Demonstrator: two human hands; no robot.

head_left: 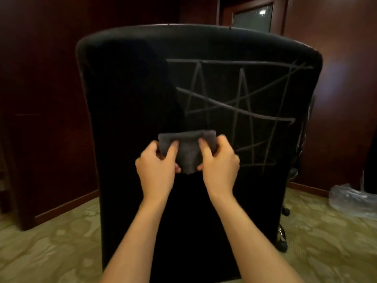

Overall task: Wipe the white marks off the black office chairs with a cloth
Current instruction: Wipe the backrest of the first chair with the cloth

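Note:
The back of a black office chair [130, 103] fills the middle of the view. White scribbled lines [240, 107] cross its right half, from near the top edge down to mid-height; the left half looks plain black. In front of the chair back I hold a folded dark grey cloth [188, 152] between both hands. My left hand [157, 170] grips its left side with fingers curled round it. On the cloth's right side my right hand [219, 166] pinches it between thumb and fingers.
Dark wood-panelled walls stand behind the chair, with a door [253, 17] at the back right. Crumpled clear plastic [350, 199] lies on the patterned carpet [51, 252] at the right. The chair's wheels [282, 244] show at its lower right.

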